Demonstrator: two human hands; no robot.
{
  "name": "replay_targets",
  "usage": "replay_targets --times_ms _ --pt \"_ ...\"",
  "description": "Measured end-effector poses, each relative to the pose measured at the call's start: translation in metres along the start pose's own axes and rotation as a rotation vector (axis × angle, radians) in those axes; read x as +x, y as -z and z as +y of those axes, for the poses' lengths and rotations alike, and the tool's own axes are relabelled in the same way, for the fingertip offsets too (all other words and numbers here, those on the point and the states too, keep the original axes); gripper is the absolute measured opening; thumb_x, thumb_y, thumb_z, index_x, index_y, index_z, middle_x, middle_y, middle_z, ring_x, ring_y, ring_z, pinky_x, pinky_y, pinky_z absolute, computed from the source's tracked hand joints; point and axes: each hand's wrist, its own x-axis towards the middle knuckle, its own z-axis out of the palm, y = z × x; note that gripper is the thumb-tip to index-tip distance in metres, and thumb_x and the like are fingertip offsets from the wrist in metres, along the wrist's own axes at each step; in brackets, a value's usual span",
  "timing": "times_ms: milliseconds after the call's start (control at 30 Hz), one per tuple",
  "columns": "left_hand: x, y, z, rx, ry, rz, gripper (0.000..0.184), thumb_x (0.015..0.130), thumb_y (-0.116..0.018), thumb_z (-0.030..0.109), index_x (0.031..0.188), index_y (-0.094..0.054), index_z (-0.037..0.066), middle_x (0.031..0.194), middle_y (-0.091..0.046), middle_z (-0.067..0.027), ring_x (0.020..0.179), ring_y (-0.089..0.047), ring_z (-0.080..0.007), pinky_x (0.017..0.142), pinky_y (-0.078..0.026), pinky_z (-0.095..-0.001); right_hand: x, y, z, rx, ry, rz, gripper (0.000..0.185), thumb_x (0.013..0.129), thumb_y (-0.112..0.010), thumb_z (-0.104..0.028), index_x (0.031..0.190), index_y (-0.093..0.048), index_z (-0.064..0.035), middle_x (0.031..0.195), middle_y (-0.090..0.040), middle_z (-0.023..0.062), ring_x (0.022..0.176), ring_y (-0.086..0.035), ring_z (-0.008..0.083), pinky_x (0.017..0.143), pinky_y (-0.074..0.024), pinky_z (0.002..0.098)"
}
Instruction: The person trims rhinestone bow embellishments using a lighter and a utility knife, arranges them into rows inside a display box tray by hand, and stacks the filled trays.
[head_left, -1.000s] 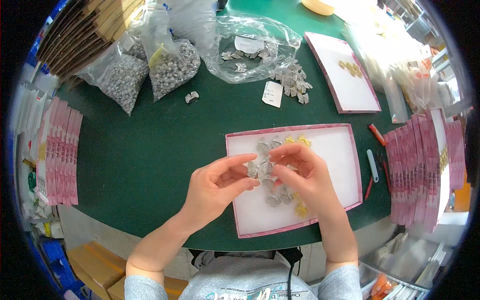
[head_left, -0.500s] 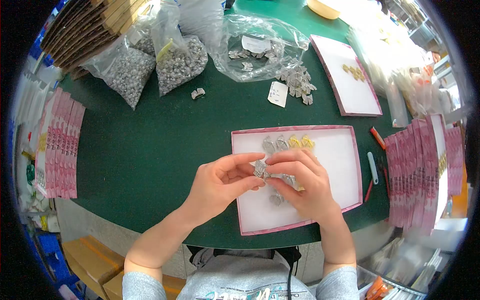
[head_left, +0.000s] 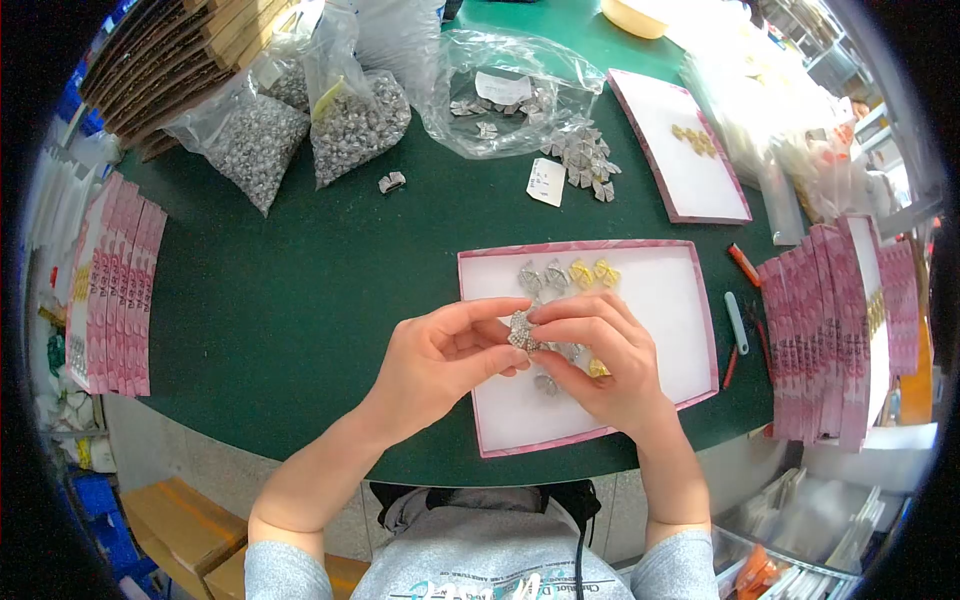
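Note:
Both hands meet over a shallow white tray with a pink rim (head_left: pixel 660 340). Between their fingertips is a silver, sparkly bow-shaped ornament (head_left: pixel 521 330), partly covered by the fingers. My left hand (head_left: pixel 430 355) pinches it from the left with thumb and index finger. From the right, my right hand (head_left: pixel 605 350) closes thumb and fingers on its other edge. Behind them in the tray lie silver bow ornaments (head_left: pixel 556 276) and gold ones (head_left: pixel 607 272) in a row. More silver and gold pieces show partly beneath my right hand.
Clear bags of small silver parts (head_left: pixel 255 145) stand at the back left. A pile of silver pieces (head_left: pixel 583 158) lies by an open plastic bag (head_left: pixel 460 60). Another tray (head_left: pixel 670 170) sits behind. Pink-edged stacks (head_left: pixel 815 335) and a light-blue tool (head_left: pixel 736 322) are on the right.
The view has shifted slightly, so the tray and table things appear a little higher and further left. Both hands keep hold of the silver ornament in nearly the same pose.

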Motion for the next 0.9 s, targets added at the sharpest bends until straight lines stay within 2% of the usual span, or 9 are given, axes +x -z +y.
replay_targets --times_ms 100,300,400,467,533,600,700,833,900 --pt "0.001 -0.001 -0.004 0.01 -0.035 0.013 0.037 0.079 -0.061 -0.001 0.115 -0.052 -0.001 0.086 -0.063 -0.0084 0.079 -0.063 -0.0155 0.07 -0.052 -0.0253 -0.001 0.0 0.0 -0.005 0.003 0.005 0.027 0.061 -0.07 0.0 0.085 -0.058 -0.0058 0.091 -0.061 0.0054 0.079 -0.058 0.0228 0.067 -0.0473 0.0318" --pt "-0.001 0.002 -0.001 0.015 0.003 -0.014 0.037 0.08 -0.06 0.001 0.117 -0.051 0.0 0.094 -0.059 -0.0076 0.083 -0.06 -0.0119 0.07 -0.049 -0.0238 -0.006 0.0 -0.004 -0.036 -0.028 0.045 0.029 0.061 -0.071 0.001 0.086 -0.058 -0.0058 0.089 -0.062 0.0062 0.079 -0.058 0.023 0.068 -0.0473 0.0314" --pt "0.015 0.027 -0.003 0.633 -0.37 0.287 0.034 0.078 -0.062 0.006 0.111 -0.053 0.001 0.092 -0.057 -0.0077 0.081 -0.057 -0.0153 0.062 -0.048 -0.0244 -0.017 0.013 -0.008 -0.057 -0.086 0.05 0.031 0.061 -0.072 0.001 0.088 -0.058 -0.0061 0.089 -0.063 0.0064 0.08 -0.058 0.0229 0.069 -0.0469 0.031" --pt "0.025 0.043 0.017 1.003 -0.43 0.446 0.032 0.079 -0.058 0.005 0.111 -0.054 0.005 0.105 -0.054 -0.0092 0.093 -0.055 -0.0191 0.073 -0.047 -0.0292 -0.029 0.026 -0.014 -0.058 -0.144 0.025 0.033 0.06 -0.072 0.002 0.089 -0.058 -0.0065 0.09 -0.063 0.0065 0.081 -0.058 0.0227 0.069 -0.0466 0.0308" --pt "0.046 0.075 0.016 1.349 -0.607 0.513 0.032 0.08 -0.058 0.009 0.111 -0.054 0.005 0.105 -0.054 -0.0119 0.097 -0.053 -0.0264 0.079 -0.045 -0.033 -0.043 0.033 -0.015 -0.041 -0.211 0.013 0.033 0.061 -0.072 0.002 0.09 -0.058 -0.0068 0.091 -0.063 0.0063 0.081 -0.058 0.0228 0.07 -0.0463 0.0307" --pt "0.067 0.1 0.012 1.492 -0.564 0.447 0.03 0.082 -0.056 0.014 0.111 -0.054 0.004 0.105 -0.055 -0.0127 0.1 -0.051 -0.0288 0.085 -0.042 -0.0344 -0.057 0.039 -0.018 -0.041 -0.282 -0.01 0.033 0.061 -0.072 0.002 0.09 -0.058 -0.0069 0.091 -0.064 0.006 0.082 -0.058 0.0229 0.071 -0.0461 0.0307" --pt "0.086 0.114 0.0 1.58 -0.453 0.438 0.029 0.08 -0.058 0.014 0.108 -0.056 0.004 0.101 -0.057 -0.0114 0.097 -0.053 -0.0273 0.084 -0.042 -0.0331 -0.07 0.041 -0.023 -0.065 -0.324 -0.051 0.032 0.062 -0.073 0.001 0.09 -0.059 -0.0071 0.09 -0.063 0.005 0.081 -0.057 0.0231 0.07 -0.0461 0.0307" --pt "0.093 0.121 -0.002 1.447 -0.317 0.433 0.026 0.077 -0.061 0.012 0.101 -0.06 0.002 0.097 -0.057 -0.0123 0.085 -0.058 -0.0257 0.077 -0.045 -0.033 -0.082 0.033 -0.03 -0.101 -0.303 -0.166 0.03 0.062 -0.073 -0.004 0.089 -0.06 -0.0084 0.088 -0.063 0.0041 0.077 -0.056 0.0225 0.067 -0.0466 0.0299" --pt "0.096 0.125 -0.002 1.397 -0.261 0.454 0.028 0.076 -0.063 0.013 0.102 -0.06 0.002 0.095 -0.058 -0.013 0.084 -0.058 -0.0249 0.076 -0.045 -0.033 -0.084 0.028 -0.031 -0.12 -0.286 -0.193 0.028 0.063 -0.073 -0.005 0.089 -0.061 -0.0087 0.087 -0.062 0.0031 0.077 -0.056 0.0221 0.067 -0.0467 0.0298"
